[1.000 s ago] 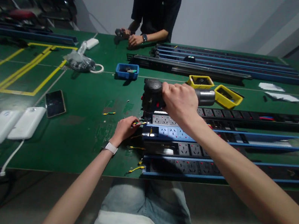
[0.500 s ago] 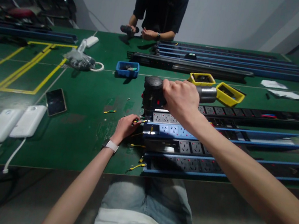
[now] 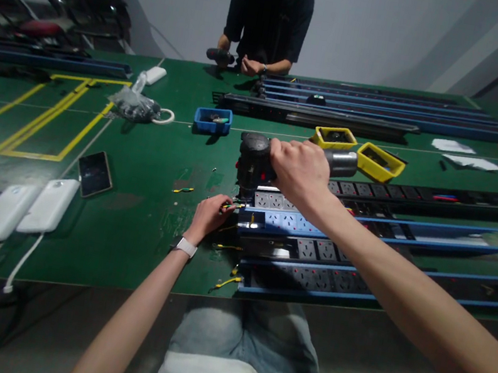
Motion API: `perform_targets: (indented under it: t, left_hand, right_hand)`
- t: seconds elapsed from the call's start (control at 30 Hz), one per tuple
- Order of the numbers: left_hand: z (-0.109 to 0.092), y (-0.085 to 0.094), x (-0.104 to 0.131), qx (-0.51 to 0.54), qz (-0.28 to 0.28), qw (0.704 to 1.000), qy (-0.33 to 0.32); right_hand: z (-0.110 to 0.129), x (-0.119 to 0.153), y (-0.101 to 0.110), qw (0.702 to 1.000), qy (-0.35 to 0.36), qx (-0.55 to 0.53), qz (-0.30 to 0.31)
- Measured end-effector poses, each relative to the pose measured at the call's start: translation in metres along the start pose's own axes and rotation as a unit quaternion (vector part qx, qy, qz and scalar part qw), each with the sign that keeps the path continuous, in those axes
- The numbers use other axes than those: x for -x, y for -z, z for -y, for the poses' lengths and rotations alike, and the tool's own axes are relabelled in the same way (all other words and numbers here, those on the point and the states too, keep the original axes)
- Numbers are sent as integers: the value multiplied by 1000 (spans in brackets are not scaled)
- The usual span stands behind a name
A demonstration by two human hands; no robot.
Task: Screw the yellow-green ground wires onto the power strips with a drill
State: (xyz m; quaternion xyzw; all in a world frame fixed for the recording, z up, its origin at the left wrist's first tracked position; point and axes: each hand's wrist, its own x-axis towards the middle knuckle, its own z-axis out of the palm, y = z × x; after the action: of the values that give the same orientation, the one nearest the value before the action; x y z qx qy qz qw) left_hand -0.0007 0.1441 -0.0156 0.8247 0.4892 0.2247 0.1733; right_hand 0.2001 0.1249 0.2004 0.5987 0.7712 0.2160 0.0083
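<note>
My right hand (image 3: 300, 168) is wrapped round a black power screwdriver (image 3: 253, 158), whose head points down at the left end of a blue-edged socket strip (image 3: 288, 220). Just left of that end, my left hand (image 3: 212, 213) pinches a short yellow-green wire (image 3: 232, 206). The tool's tip is hard to make out against the dark strip end. Nearer to me lies another strip of black sockets (image 3: 310, 278), with a yellow-green wire (image 3: 228, 283) sticking out at its left end. A loose yellow-green wire (image 3: 183, 189) lies on the green table to the left.
Across the table (image 3: 132, 256) a person (image 3: 270, 18) in black holds a dark tool near more long strips (image 3: 377, 103). A blue bin (image 3: 213, 121) and yellow bins (image 3: 334, 138) stand beyond my hands. A phone (image 3: 95, 174) and white power banks (image 3: 49, 206) lie left.
The view has shifted slightly. My hands keep nearly the same places, with the screwdriver still over the strip's end. The person opposite has moved the dark tool a little.
</note>
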Motion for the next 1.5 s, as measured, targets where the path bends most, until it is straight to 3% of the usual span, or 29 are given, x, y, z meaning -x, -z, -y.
perform_targets:
  t: [1.5]
  left_hand:
    - [1,-1,0,-5,-7,1000,-1]
  right_hand:
    - [1,-1,1,1000,3,4,6]
